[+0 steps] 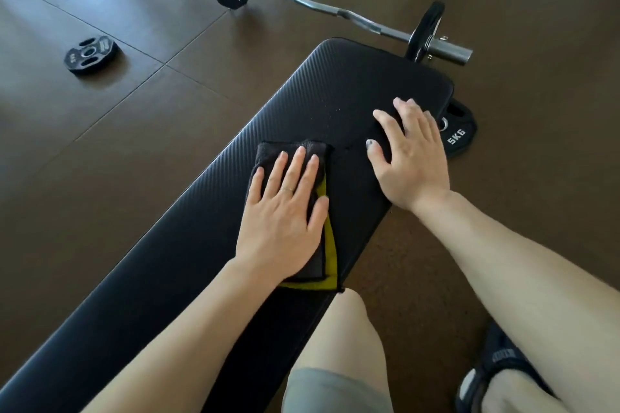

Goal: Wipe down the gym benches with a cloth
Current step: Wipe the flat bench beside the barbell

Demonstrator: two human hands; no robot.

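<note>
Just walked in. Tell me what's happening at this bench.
A person is wiping a black padded gym bench. The left hand presses flat on a folded black and yellow cloth on the pad. The right hand rests open on the bench nearer its far end, holding nothing. A curl bar with plates and a loose weight plate lie on the floor beyond.

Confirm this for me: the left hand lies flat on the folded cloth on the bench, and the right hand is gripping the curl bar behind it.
One part is wrong. The right hand is not on the curl bar; it rests flat, fingers spread, on the bench pad near its far end, as the head view shows. The bar lies untouched on the floor beyond. The left hand does lie flat on the folded cloth.
</note>
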